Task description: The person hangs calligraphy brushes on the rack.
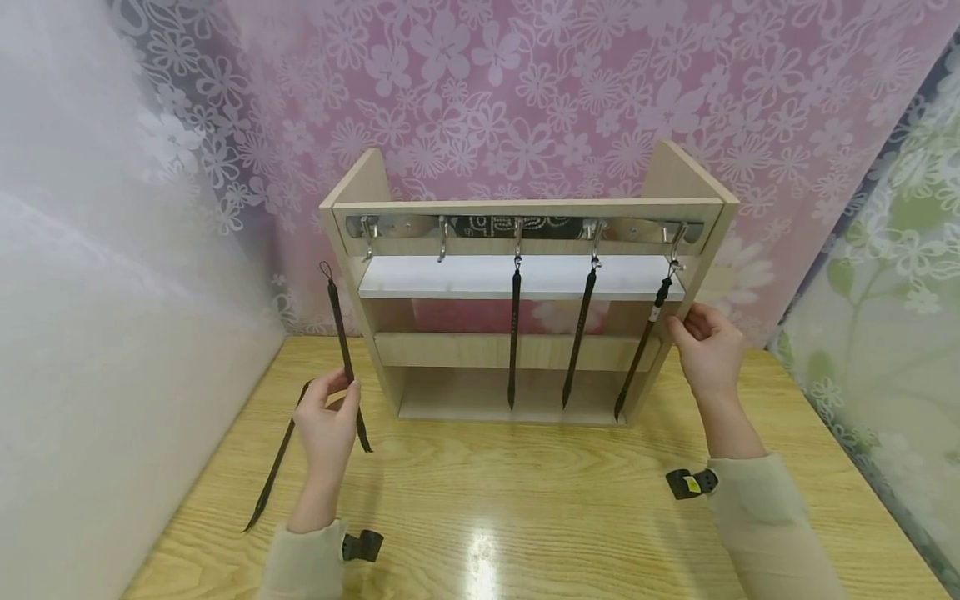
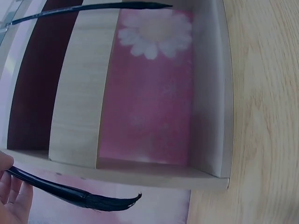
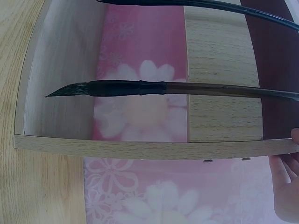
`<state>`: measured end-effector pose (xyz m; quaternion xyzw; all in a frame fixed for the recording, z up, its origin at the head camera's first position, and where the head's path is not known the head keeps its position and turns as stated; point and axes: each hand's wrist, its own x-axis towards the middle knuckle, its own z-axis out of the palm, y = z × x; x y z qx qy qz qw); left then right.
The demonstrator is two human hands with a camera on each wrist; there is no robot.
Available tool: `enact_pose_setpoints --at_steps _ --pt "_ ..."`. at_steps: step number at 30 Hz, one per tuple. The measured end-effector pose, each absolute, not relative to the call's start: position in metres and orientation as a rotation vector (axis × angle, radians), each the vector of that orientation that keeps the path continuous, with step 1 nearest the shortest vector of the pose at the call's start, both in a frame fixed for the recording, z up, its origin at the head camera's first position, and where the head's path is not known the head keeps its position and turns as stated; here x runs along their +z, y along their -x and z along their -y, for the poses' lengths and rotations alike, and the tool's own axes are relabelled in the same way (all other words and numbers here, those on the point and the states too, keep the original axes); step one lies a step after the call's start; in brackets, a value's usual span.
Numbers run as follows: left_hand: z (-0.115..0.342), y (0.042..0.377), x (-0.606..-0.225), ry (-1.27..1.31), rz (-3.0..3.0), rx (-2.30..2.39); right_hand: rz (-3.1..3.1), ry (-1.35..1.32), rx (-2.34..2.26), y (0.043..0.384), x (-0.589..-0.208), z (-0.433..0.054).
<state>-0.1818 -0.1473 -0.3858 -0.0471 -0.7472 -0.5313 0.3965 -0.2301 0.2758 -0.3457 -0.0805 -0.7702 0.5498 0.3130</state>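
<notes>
In the head view my left hand (image 1: 327, 429) pinches a dark calligraphy brush (image 1: 339, 321) by its handle, loop up and tip down, left of a wooden rack (image 1: 465, 350). The left wrist view shows that brush's curved black tip (image 2: 107, 201) outside the rack's side panel. My right hand (image 1: 714, 354) grips the rack's right side panel, thumb at the front edge and fingers behind it. From hooks on the metal rail (image 1: 420, 227) hang three brushes: one at the middle (image 1: 514, 333), one beside it (image 1: 579, 342) and one far right (image 1: 645, 350).
Another dark brush (image 1: 273, 471) lies on the wooden table (image 1: 480, 492), beyond my left hand on the left. The two leftmost hooks (image 1: 442, 242) are bare. A white wall (image 1: 112, 333) borders the left side, and a pink floral cloth (image 1: 510, 108) hangs behind the rack.
</notes>
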Motion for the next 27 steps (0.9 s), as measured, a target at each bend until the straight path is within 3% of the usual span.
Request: enact_pose_setpoints --at_steps 3,10,27 --pt "0.137 0.175 -0.375 0.146 1.902 -1.331 2.029 0.211 1.447 0.229 -0.345 -0.276" --pt "0.139 0.193 -0.398 0.231 1.886 -1.341 2.052 0.211 1.405 0.23 -0.345 -0.276" --pt "0.11 0.199 -0.394 0.355 1.868 -1.353 2.018 0.169 1.422 0.232 -0.35 -0.277"
